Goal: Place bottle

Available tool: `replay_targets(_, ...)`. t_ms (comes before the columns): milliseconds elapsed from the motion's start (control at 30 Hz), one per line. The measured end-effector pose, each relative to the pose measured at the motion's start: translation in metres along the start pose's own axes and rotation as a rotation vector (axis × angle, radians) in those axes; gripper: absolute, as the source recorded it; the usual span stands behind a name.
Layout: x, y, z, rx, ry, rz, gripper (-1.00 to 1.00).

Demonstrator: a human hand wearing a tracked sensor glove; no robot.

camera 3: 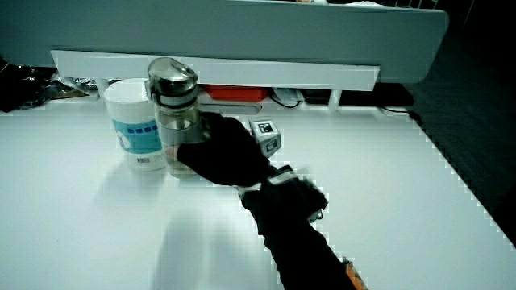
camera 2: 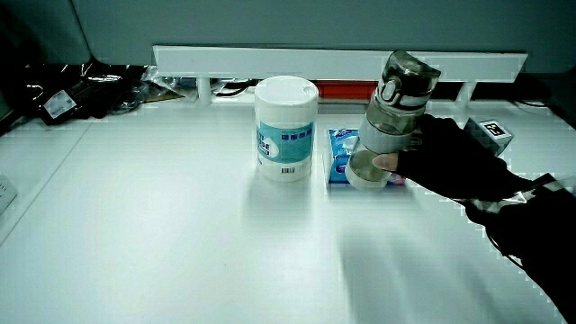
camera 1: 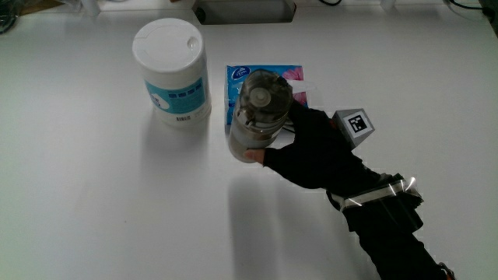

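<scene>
Tightly, the hand [camera 1: 311,152] grips a clear cylindrical bottle [camera 1: 261,117].

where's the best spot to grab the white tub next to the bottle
Grip the white tub around its straight round wall, just under the lid, coming in from the person's side. It stands upright and the table there is bare. The lid looks too broad to span from above. The hand is now busy holding the bottle, beside the tub and over a blue packet.
</scene>
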Motion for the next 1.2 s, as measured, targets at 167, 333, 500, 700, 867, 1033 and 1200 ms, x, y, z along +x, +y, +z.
replay_targets(167, 0.021, -0.002, 0.014, 0.063, -0.024, -0.053, 0.00)
replay_targets(333, 0.045, -0.008, 0.020, 0.099, -0.021, -0.114, 0.00)
replay_targets(500, 0.066, -0.010, 0.021, 0.120, -0.012, -0.164, 0.00)
replay_targets(700, 0.089, -0.015, 0.019, 0.141, 0.010, -0.208, 0.00)
replay_targets(867, 0.102, -0.016, 0.015, 0.140, 0.018, -0.246, 0.00)
replay_targets(1033, 0.108, -0.017, 0.013, 0.143, 0.055, -0.246, 0.00)
replay_targets(1200, 0.108, -0.017, 0.012, 0.137, 0.060, -0.258, 0.00)
